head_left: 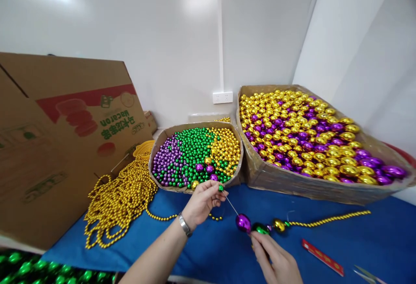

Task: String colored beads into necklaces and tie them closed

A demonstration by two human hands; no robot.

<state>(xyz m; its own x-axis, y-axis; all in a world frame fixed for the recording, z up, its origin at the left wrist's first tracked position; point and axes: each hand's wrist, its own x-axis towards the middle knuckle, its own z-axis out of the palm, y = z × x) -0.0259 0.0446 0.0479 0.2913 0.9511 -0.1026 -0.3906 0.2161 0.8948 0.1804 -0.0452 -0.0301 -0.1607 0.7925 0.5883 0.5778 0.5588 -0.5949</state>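
My left hand (203,201), with a metal watch on its wrist, is closed in a pinch in front of the bead box. At its fingertips is a small green bead (221,187). A thin string (232,205) runs taut from there down to a large purple bead (243,222). My right hand (276,258) pinches the strand beside that purple bead. Further along the same strand come a large green bead (261,228), a gold bead (278,225) and a chain of small gold beads (331,218) lying to the right on the blue cloth (224,249).
Behind my hands stands a cardboard box (150,162) of small purple, green and gold beads. A bigger box (276,178) of gold and purple beads is at right. Gold bead chains (120,206) pile up left, by a large carton (65,145). A red strip (321,256) and scissors (367,274) lie front right.
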